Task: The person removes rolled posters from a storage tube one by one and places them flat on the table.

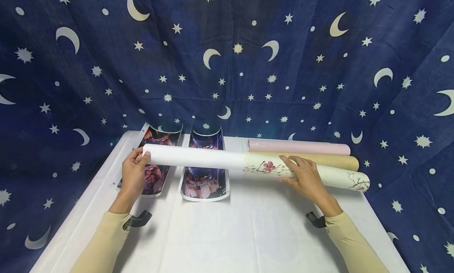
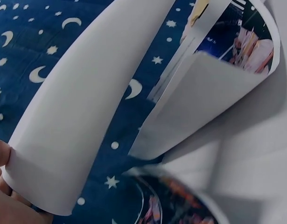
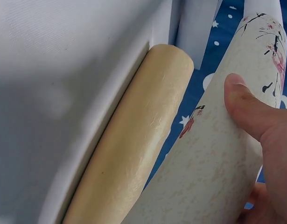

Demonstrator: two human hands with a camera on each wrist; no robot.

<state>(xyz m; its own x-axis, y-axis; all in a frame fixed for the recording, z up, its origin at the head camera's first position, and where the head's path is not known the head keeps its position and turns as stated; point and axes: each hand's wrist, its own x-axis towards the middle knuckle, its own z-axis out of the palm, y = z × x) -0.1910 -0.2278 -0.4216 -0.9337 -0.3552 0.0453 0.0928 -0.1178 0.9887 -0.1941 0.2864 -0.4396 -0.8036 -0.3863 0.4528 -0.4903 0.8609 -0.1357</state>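
Observation:
My left hand (image 1: 134, 175) pinches the left end of a white paper roll (image 1: 195, 157), thumb in front. The roll reaches rightward to a cream wallpaper roll (image 1: 335, 176) printed with blossom branches. White paper emerges from that roll's left end; the hidden part cannot be seen. My right hand (image 1: 307, 177) grips the wallpaper roll around its middle, its thumb (image 3: 241, 100) lying along the surface in the right wrist view. Both rolls are held in one line above the table. In the left wrist view, the white roll (image 2: 87, 93) has a smooth, plain outer side.
Two curled photo posters (image 1: 203, 186) (image 1: 154, 180) lie at the left and middle of the white-covered table (image 1: 213, 233). Behind the wallpaper roll are a tan roll (image 1: 345, 162) and a pink roll (image 1: 301, 147). A blue moon-and-star cloth (image 1: 241, 60) hangs around the table.

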